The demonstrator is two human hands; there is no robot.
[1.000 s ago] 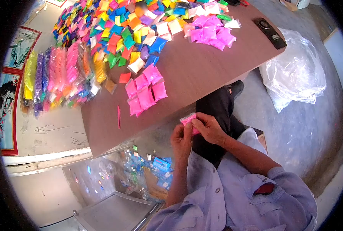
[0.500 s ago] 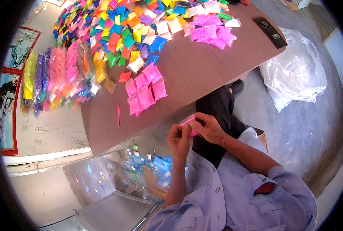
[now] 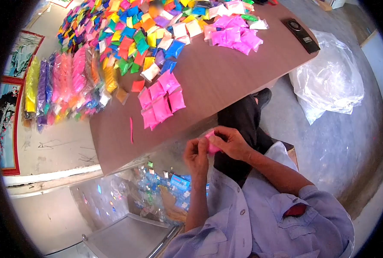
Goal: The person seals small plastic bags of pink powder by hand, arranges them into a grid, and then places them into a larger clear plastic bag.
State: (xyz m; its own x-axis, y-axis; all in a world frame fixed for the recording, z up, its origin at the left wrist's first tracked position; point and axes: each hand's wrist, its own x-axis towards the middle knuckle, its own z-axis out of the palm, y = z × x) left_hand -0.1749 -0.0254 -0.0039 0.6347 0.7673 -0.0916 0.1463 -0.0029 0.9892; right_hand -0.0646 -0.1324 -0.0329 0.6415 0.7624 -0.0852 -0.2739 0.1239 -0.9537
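Just off the table's front edge, over my lap, is a small pink packet (image 3: 211,145). My right hand (image 3: 233,143) is closed on its right side, thumb pressed to the front. On the other side my left hand (image 3: 196,153) has its fingers curled and pinched at the packet's left edge. The fingers partly cover the packet. A cluster of several bright pink packets (image 3: 160,108) lies flat on the brown table (image 3: 208,81) in front of my hands. Left of them rests a thin pink strip (image 3: 131,130).
A large heap of colourful packets (image 3: 127,45) covers the table's far side. Long filled bags (image 3: 62,81) stand at the left. Magenta packets (image 3: 234,35) and a black scale-like device (image 3: 301,34) lie to the right. A clear plastic bag (image 3: 329,81) sits on the floor.
My left hand has shifted slightly left and down. More of the packet's pink front shows between my hands. The things on the table have stayed put.
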